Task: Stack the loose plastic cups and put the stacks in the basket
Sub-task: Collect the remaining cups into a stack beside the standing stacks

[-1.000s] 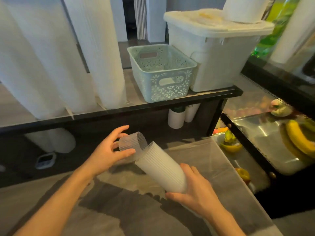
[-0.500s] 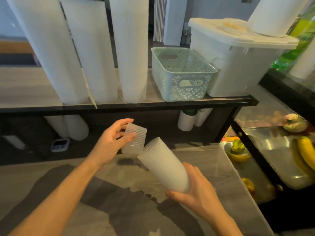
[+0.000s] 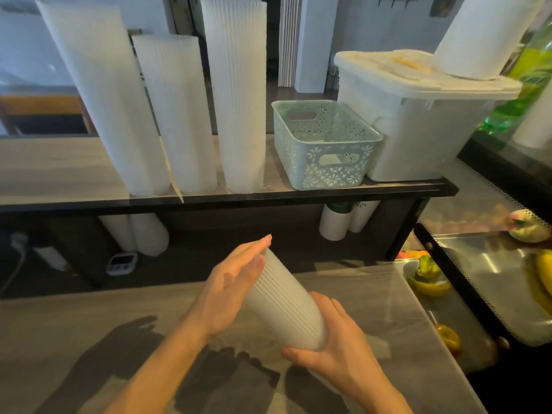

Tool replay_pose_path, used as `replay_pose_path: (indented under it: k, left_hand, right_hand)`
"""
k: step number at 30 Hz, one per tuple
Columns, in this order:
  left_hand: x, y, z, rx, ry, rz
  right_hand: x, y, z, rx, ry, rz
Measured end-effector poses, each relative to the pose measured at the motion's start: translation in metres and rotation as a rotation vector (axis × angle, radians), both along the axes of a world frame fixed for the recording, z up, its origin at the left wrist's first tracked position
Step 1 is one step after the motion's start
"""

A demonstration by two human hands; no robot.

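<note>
We grip the ribbed translucent white stack of plastic cups near its lower end in our right hand, tilted above the grey desk, while our left hand presses flat-fingered on its upper end. The pale green perforated plastic basket on the shelf looks empty, so carrying the stack there remains

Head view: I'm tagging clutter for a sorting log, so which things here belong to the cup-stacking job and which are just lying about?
Job:
cup stack, gripped by right hand, left hand pressing flat on its open end
green basket, on the shelf

Lying about:
tall cup stacks
lidded white bin
paper towel roll
timer
bananas
</note>
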State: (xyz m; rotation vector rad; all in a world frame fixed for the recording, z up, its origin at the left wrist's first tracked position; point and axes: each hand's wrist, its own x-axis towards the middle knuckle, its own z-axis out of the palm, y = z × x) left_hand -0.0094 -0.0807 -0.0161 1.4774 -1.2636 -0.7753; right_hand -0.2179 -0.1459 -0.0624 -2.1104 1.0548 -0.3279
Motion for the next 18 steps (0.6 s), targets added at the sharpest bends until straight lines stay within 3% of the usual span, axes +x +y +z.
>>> replay_pose_path:
  k: [2,6,11,18]
  left_hand:
    - [-0.002,-0.003,0.004,-0.048,0.085,0.058]
    - [-0.010,-0.012,0.005,-0.143,0.456,0.281]
    - [-0.028,-0.012,-0.007,-0.118,0.443,0.236]
    - [-0.033,0.003,-0.021,0.102,0.348,0.233]
  right_hand:
    - [0.003,0.000,-0.004,0.010,-0.046,0.002]
    - [0.021,-0.009,-0.001,0.006,-0.213,-0.054]
    - [0.037,-0.023,0.013,0.001,-0.316,-0.032]
    - [0.053,-0.016,0.026,0.125,-0.440,0.035]
